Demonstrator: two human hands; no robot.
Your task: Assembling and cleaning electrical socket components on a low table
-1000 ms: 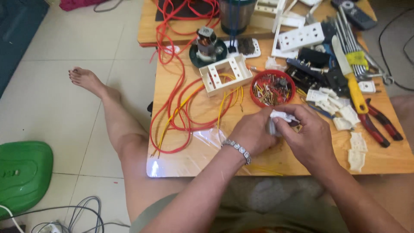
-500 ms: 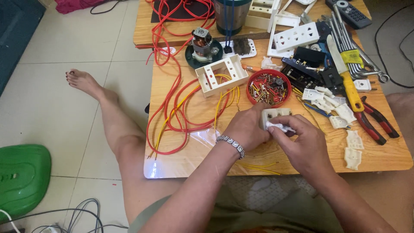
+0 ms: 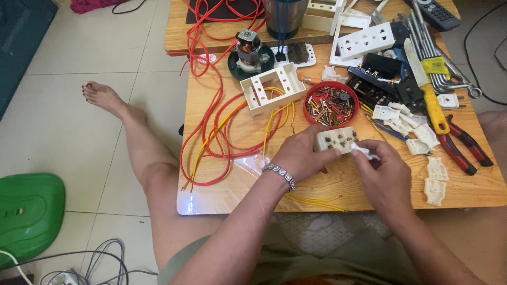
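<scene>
left fingers: curled round socket block [image 3: 334, 140], gripping it from the left; left hand [image 3: 301, 155] above table's near edge
right fingers: pinched on small white part [image 3: 364, 152], pressed to block's right end; right hand [image 3: 384, 174]
block: held just off the wooden table [image 3: 369, 195], contact side up, brass contacts showing
progress: looks mid-assembly; contacts seated, white part not visibly home; cover not on
left to do: probably the loose white pieces [image 3: 409, 124] to the right; box [image 3: 272, 87] with yellow wires sits separate
nearby: red bowl of screws [image 3: 330, 103] just behind block; red wire loops [image 3: 222, 126] left; pliers [image 3: 465, 145], yellow-handled knife [image 3: 430, 92] right; motor [image 3: 249, 50] far
obstruction: nothing between hands and block; clutter crowds the right side
</scene>
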